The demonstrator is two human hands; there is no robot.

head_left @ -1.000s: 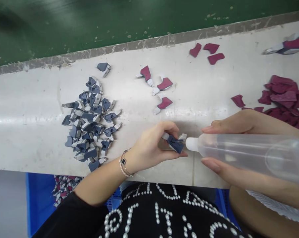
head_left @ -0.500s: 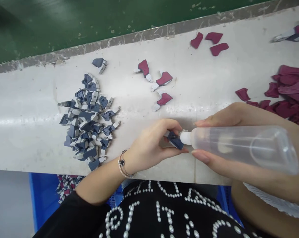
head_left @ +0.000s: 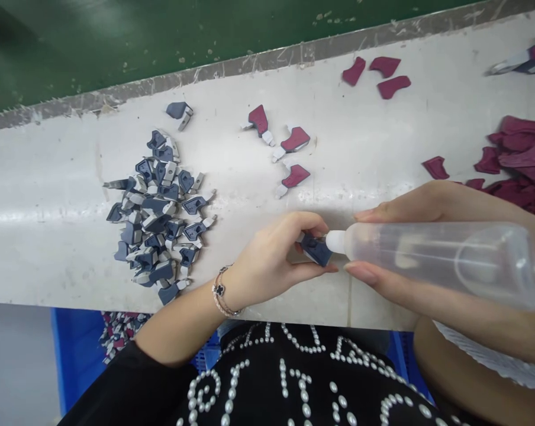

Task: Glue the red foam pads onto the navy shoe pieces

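Note:
Between its thumb and fingers, my left hand [head_left: 276, 251] pinches a small dark blue plastic part [head_left: 316, 249]. My right hand [head_left: 409, 236] grips a clear plastic squeeze bottle [head_left: 436, 251] lying almost level, its base towards the right. The bottle's white nozzle [head_left: 336, 241] meets the blue part; its very tip is hidden there. Beyond my hands lie three blue-and-white parts with maroon tops, one of them a joined piece [head_left: 295, 176]. To the left spreads a heap of blue and white parts [head_left: 156, 219].
Loose maroon pieces [head_left: 394, 87] lie at the back, and a maroon pile [head_left: 522, 148] sits at the right. A lone blue-and-white part [head_left: 179, 110] is behind the heap. Below the table [head_left: 50, 236] edge stands a blue crate [head_left: 76, 355] with mixed parts.
The bottle and my right hand have shifted slightly to the right. The blue part in my left hand has moved a touch the same way. The loose parts lie as before.

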